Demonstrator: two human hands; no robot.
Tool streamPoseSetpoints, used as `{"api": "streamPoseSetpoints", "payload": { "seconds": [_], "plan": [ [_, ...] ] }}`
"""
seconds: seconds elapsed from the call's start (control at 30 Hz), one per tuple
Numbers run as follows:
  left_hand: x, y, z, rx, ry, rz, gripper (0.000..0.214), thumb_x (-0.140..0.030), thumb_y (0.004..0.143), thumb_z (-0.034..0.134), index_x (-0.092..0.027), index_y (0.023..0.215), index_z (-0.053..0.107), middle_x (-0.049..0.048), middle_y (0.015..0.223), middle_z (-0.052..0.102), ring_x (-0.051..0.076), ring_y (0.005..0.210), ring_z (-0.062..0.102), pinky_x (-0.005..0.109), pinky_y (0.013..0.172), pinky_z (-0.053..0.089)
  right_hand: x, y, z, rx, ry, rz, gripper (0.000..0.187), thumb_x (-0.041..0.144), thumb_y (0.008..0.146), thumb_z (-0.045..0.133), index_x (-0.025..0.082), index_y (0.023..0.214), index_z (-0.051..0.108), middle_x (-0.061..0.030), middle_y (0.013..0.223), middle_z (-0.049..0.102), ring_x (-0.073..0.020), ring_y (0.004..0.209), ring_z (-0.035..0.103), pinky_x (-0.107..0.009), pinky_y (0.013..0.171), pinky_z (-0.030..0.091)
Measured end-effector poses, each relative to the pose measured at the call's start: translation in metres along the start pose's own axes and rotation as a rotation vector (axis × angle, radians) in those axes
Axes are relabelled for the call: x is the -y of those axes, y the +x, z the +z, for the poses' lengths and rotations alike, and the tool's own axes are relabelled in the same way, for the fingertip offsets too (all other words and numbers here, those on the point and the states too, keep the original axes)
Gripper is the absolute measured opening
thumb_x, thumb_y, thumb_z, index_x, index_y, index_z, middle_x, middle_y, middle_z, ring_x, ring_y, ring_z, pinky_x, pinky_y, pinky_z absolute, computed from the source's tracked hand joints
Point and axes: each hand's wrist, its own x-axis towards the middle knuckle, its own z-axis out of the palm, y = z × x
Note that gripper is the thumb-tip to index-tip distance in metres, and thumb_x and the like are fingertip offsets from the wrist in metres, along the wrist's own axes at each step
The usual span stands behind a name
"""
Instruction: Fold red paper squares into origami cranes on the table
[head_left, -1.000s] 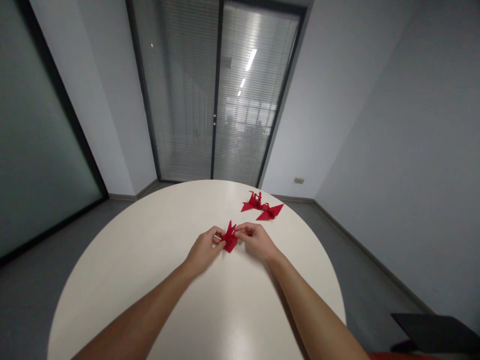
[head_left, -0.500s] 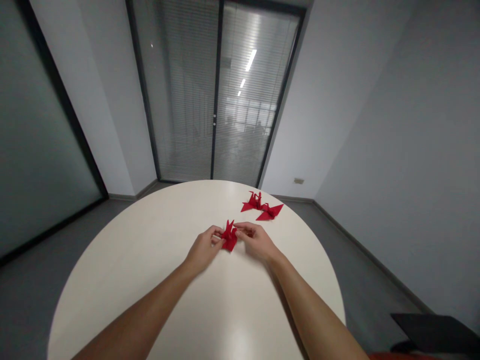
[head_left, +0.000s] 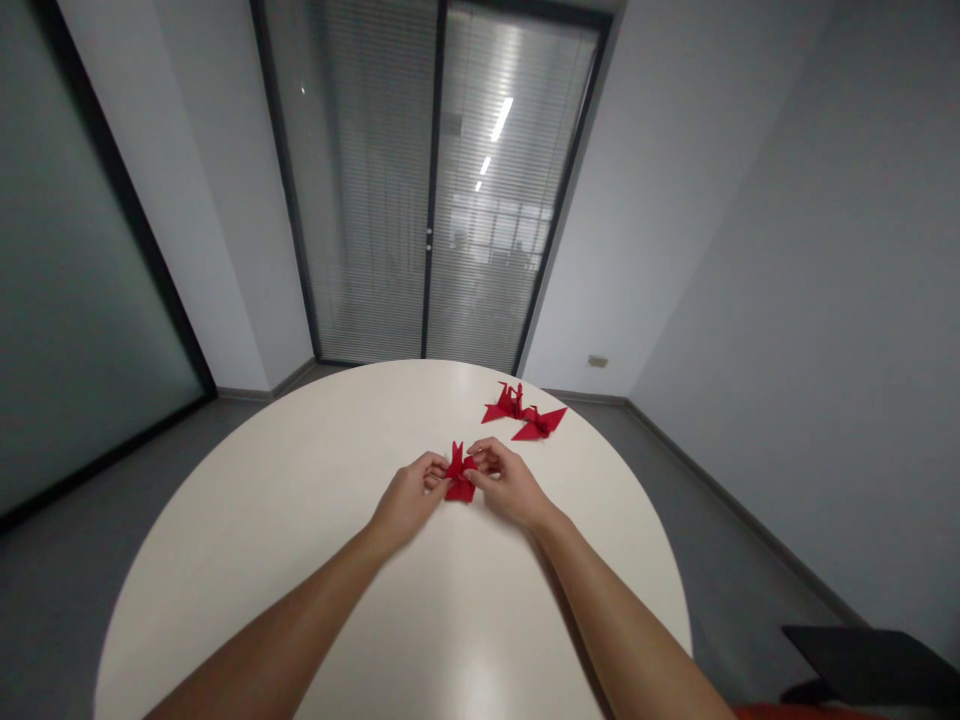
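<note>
Between my hands, over the middle of the round white table, is a red folded-paper piece [head_left: 460,484] with two narrow points sticking up at the far side and a wider flap towards me. My left hand [head_left: 411,494] pinches its left edge between thumb and fingers. On the other side, my right hand [head_left: 510,484] grips the right edge, thumb in front and fingers curled behind. Beyond my right hand lie two finished-looking red paper cranes, one crane [head_left: 507,402] farther back and another crane [head_left: 541,425] close beside it with spread wings.
The white round table [head_left: 300,520] fills the lower view. A glass door with blinds [head_left: 367,200] stands behind its far edge. At the lower right is a dark flat object [head_left: 874,660], perhaps part of a chair. Grey walls surround the table.
My right hand has shifted slightly, its thumb now lower on the paper's right side. The red paper has turned a little, and its two points stand more upright. The left hand stays almost still.
</note>
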Motion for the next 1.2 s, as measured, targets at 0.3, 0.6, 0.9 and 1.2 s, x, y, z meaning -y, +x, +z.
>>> {"api": "streamPoseSetpoints", "payload": {
  "seconds": [0.3, 0.6, 0.9, 1.2],
  "plan": [
    [-0.005, 0.0, 0.0, -0.02, 0.057, -0.009, 0.013, -0.025, 0.081, 0.062, -0.018, 0.091, 0.066, 0.0044, 0.085, 0.074, 0.018, 0.077, 0.069, 0.03, 0.074, 0.053, 0.01, 0.0, 0.002, 0.016, -0.11, -0.026, 0.02, 0.027, 0.089, 0.061, 0.021, 0.106, 0.07, -0.0057, 0.099, 0.074, -0.0191, 0.088, 0.068, -0.032, 0.078, 0.052],
    [0.002, 0.0, -0.002, -0.059, -0.015, -0.035, 0.018, -0.033, 0.083, 0.063, -0.019, 0.094, 0.062, 0.0042, 0.085, 0.074, 0.019, 0.076, 0.072, 0.029, 0.07, 0.055, 0.014, 0.0, 0.006, -0.039, -0.17, -0.045, 0.017, 0.029, 0.09, 0.061, 0.021, 0.101, 0.071, -0.0045, 0.09, 0.074, -0.0181, 0.079, 0.068, -0.029, 0.071, 0.052],
    [-0.004, 0.0, -0.002, -0.028, 0.024, -0.057, 0.015, -0.034, 0.085, 0.061, -0.02, 0.088, 0.063, 0.0034, 0.08, 0.075, 0.02, 0.073, 0.073, 0.027, 0.066, 0.053, 0.014, 0.001, 0.004, -0.049, -0.261, -0.063, 0.016, 0.028, 0.09, 0.061, 0.023, 0.098, 0.074, -0.005, 0.094, 0.075, -0.0178, 0.076, 0.067, -0.029, 0.069, 0.053],
    [0.001, 0.001, -0.001, -0.004, -0.058, -0.072, 0.016, -0.033, 0.083, 0.061, -0.018, 0.091, 0.06, 0.0045, 0.081, 0.074, 0.021, 0.074, 0.073, 0.028, 0.066, 0.052, 0.013, 0.0, 0.004, -0.03, -0.24, -0.06, 0.014, 0.026, 0.091, 0.061, 0.023, 0.097, 0.072, -0.0037, 0.094, 0.074, -0.0169, 0.078, 0.068, -0.028, 0.069, 0.053]
  ]
}}
